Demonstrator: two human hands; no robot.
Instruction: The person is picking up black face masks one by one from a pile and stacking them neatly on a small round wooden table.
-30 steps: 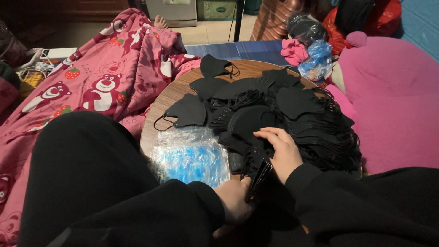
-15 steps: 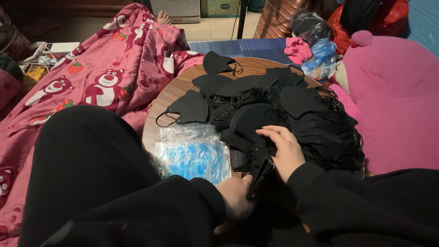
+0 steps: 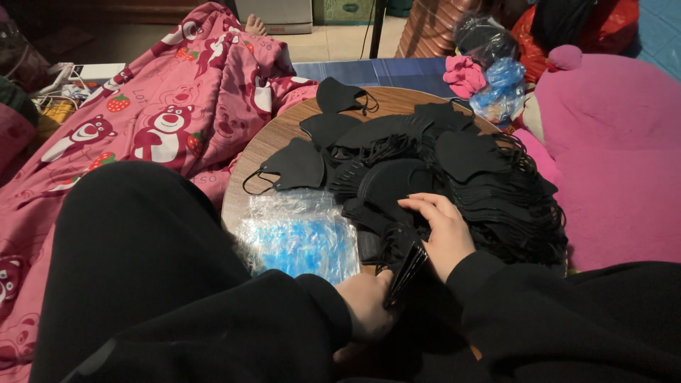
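- Black masks (image 3: 425,170) lie heaped across the round wooden surface (image 3: 266,149); I cannot separate one from another in the dark pile.
- My left hand (image 3: 365,308) has its fingers clenched on a thin stack of masks (image 3: 406,273), partly hidden by the sleeve.
- My right hand (image 3: 443,230) rests on the heap, fingers loose and flat.
- A clear plastic bag (image 3: 298,234) lies just beside them.
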